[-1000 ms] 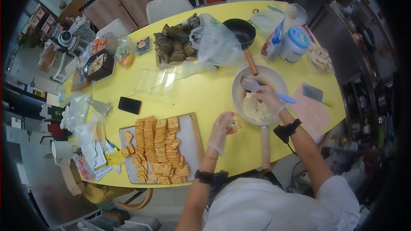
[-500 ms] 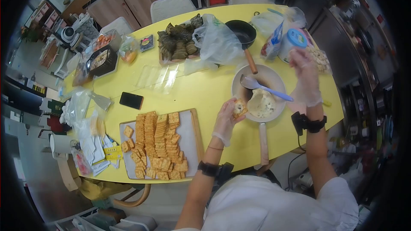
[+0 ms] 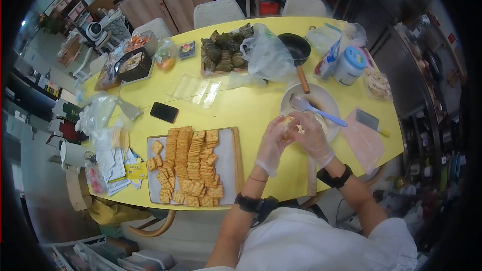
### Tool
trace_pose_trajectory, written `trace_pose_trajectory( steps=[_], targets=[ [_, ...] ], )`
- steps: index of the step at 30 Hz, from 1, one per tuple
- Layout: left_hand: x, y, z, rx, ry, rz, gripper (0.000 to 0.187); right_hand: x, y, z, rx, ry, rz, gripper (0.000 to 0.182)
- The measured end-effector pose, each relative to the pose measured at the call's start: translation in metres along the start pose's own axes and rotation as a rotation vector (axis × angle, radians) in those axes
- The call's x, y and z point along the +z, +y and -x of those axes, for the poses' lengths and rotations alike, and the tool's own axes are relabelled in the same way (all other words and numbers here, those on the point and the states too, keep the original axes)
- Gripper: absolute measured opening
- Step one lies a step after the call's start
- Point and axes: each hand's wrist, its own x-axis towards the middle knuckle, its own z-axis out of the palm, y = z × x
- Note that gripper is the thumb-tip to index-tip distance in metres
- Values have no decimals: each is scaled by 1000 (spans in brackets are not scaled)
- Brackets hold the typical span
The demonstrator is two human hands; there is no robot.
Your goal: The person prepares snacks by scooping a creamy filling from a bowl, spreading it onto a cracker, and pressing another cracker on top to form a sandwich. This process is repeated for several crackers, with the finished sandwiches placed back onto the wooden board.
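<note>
In plastic gloves, my hands meet over the near left side of the white pan (image 3: 326,95). My left hand (image 3: 272,140) is closed on a square cracker (image 3: 287,121) with pale filling on it. Bent fingers of my right hand (image 3: 312,135) press at the same cracker; their tips partly cover it. Behind them, the creamy filling (image 3: 321,120) in the pan is mostly hidden. A lilac spoon (image 3: 326,114) lies across the pan. To my left, a paper-lined wooden tray (image 3: 232,165) bears several rows of crackers (image 3: 183,155).
A pink mat (image 3: 364,143) and a scraper (image 3: 367,119) lie to the right. Beyond the pan are a dark frying pan (image 3: 295,47), a blue-lidded jar (image 3: 350,65) and leaf-wrapped bundles (image 3: 226,52). A phone (image 3: 164,112) and papers (image 3: 113,170) are at left.
My right hand has come down and left from beside the jar to the cracker in my left hand. The view has shifted slightly, and the pink mat shows more fully.
</note>
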Motion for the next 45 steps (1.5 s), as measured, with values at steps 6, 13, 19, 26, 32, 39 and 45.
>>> trace_pose_trajectory(
  steps=[6,13,19,26,32,39,45],
  targets=[
    [10,8,9,23,35,-148,44,7,16,5,322,-90,-440,38],
    [4,1,14,131,20,-231,44,7,12,13,434,-122,-786,34],
    [7,4,21,61,67,-320,38,9,5,13,441,-82,-637,30],
    [-1,-2,22,119,123,-225,26,14,7,19,328,-122,-522,30],
    [0,9,30,56,42,-126,28,14,9,21,358,-141,-746,34],
    [-6,1,28,13,50,-172,34,17,0,14,365,-114,-414,28],
    [-11,2,34,42,81,-197,32,24,1,14,434,-144,-566,26]
  ],
)
